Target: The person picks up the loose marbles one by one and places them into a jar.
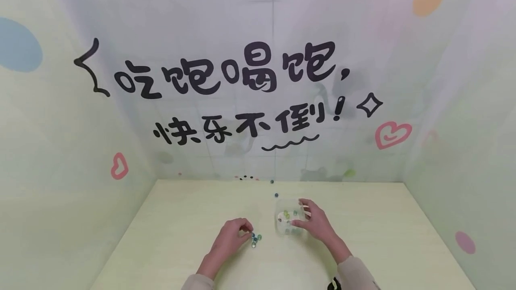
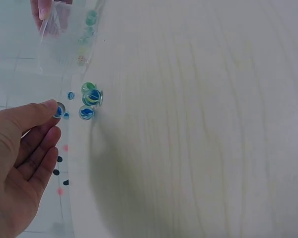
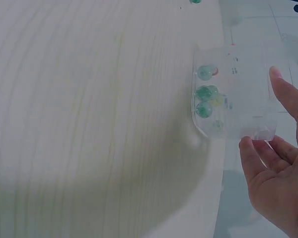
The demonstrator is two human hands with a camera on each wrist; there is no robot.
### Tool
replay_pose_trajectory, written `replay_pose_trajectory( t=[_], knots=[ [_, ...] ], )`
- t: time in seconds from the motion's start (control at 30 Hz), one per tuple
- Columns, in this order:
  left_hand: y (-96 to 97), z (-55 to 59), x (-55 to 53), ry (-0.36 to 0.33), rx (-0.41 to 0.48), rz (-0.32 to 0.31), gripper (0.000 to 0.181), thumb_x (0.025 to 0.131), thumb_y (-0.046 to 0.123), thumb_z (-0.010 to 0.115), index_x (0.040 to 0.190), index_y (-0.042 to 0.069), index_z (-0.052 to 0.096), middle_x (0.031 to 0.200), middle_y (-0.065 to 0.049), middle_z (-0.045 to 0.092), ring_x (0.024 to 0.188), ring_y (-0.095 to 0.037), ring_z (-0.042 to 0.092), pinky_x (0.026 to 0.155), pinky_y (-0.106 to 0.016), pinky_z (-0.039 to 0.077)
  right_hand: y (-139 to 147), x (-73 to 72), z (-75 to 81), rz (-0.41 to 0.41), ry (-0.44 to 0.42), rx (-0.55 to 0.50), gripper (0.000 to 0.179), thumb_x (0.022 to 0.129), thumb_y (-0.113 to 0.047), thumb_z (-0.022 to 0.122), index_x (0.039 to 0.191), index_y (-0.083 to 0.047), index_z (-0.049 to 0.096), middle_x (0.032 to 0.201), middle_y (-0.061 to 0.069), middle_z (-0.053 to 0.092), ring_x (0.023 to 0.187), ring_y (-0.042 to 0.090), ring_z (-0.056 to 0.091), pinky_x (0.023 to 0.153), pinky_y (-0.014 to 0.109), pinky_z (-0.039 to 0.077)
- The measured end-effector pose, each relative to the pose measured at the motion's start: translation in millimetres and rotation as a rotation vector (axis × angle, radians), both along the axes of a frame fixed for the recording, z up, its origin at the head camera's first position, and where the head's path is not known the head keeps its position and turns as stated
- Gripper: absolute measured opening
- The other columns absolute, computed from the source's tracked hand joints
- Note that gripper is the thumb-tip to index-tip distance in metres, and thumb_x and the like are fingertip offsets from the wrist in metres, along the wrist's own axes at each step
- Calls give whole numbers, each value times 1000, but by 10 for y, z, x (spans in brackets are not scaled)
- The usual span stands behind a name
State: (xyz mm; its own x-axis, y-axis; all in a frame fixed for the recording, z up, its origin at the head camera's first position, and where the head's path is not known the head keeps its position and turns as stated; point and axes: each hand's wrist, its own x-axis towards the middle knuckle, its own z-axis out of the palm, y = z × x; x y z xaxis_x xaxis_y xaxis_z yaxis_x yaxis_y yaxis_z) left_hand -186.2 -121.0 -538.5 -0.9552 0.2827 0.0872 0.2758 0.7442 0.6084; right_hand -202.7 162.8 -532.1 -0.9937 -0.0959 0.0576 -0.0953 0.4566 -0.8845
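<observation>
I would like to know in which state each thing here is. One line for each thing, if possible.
Left hand: pinching a marble.
Right hand: holding the cup by its side.
Cup: upright, see-through, not full.
Marbles in the cup: lying at the bottom.
Marbles near the left hand: close together on the table.
Two farther marbles: loose, apart from each other.

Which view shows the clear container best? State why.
Right wrist: the clear container appears largest and uncropped, marbles visible inside. The head view shows it small, from above; the left wrist view crops it at the top.
</observation>
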Motion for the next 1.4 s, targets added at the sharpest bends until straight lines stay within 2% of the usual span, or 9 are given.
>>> replay_pose_trajectory(
  t=[0.33, 0.57, 0.83, 1.13, 1.4],
  knots=[
    [147, 109, -108, 21, -15, 4, 10, 86, 14, 76, 94, 18, 71, 91, 7, 70, 87, -9, 63, 77, -30, 55, 43, -33, 12, -2, 15, 24, 76, 79, -14, 84, 140, 7, 46, 140, 25, 53, 127, 44, 53, 106, 49, 48],
    [312, 241, -170, 49, -10, -62, 8, 88, 14, 76, 95, 15, 72, 91, 4, 70, 89, -19, 66, 75, -27, 53, 99, -65, 13, -8, 16, 39, 74, 79, -13, 84, 140, 7, 46, 140, 25, 54, 128, 43, 54, 107, 50, 48],
    [528, 357, -222, 67, -18, -103, 8, 90, 16, 74, 97, 15, 72, 93, 4, 70, 90, -19, 66, 73, -23, 52, 101, -83, -22, -13, 7, 19, 74, 79, -12, 84, 139, 7, 46, 140, 25, 54, 128, 43, 54, 107, 50, 47],
    [734, 343, -205, 82, -11, -111, 7, 90, 17, 74, 97, 16, 72, 94, 5, 71, 93, -18, 67, 75, -24, 53, 75, -17, -36, -15, 4, 37, 74, 79, -14, 85, 139, 6, 47, 140, 25, 54, 127, 43, 54, 106, 50, 48],
    [808, 338, -230, 114, -58, -90, 8, 88, 15, 76, 95, 18, 72, 93, 5, 71, 90, -12, 66, 77, -25, 55, 3, -25, -32, 5, 2, 28, 73, 80, -14, 84, 140, 6, 46, 141, 25, 53, 128, 43, 53, 107, 49, 48]
  ],
)
